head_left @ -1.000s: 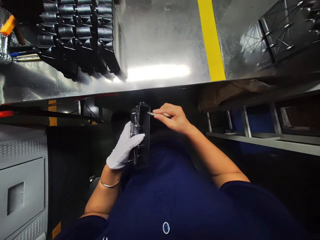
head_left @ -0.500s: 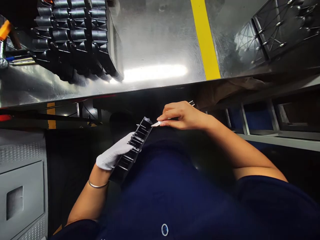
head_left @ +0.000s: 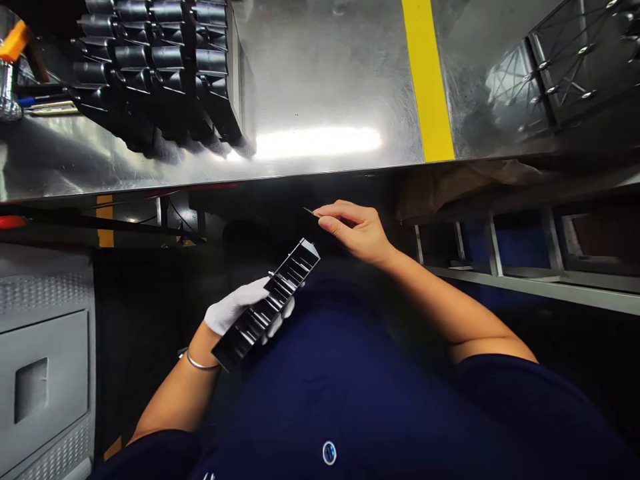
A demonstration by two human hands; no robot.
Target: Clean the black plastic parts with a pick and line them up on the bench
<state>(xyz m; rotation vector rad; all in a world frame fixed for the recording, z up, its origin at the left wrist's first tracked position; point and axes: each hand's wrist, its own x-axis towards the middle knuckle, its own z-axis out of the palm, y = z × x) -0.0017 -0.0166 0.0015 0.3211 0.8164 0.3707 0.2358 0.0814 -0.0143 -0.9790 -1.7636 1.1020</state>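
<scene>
My left hand, in a white glove, is closed around a long black plastic part with a row of thin cross ribs. The part slants up to the right, its open ribbed side facing me, and gloved fingertips show past its lower edge. Bare, my right hand pinches a slim craft knife between thumb and fingers. Its dark, thin blade points up and left, above the part's upper end and apart from it. The knife's handle is hidden behind my fingers.
Beyond my hands runs a metal table with a yellow stripe. Black ribbed parts are stacked at its left, near an orange-handled tool. Further black parts lie right. A grey plastic case stands at lower left; a metal frame is at right.
The knife has come away from the part's upper end, up and slightly left, its blade turned upward. My left hand has shifted a little right and turned the part's ribbed side more toward me.
</scene>
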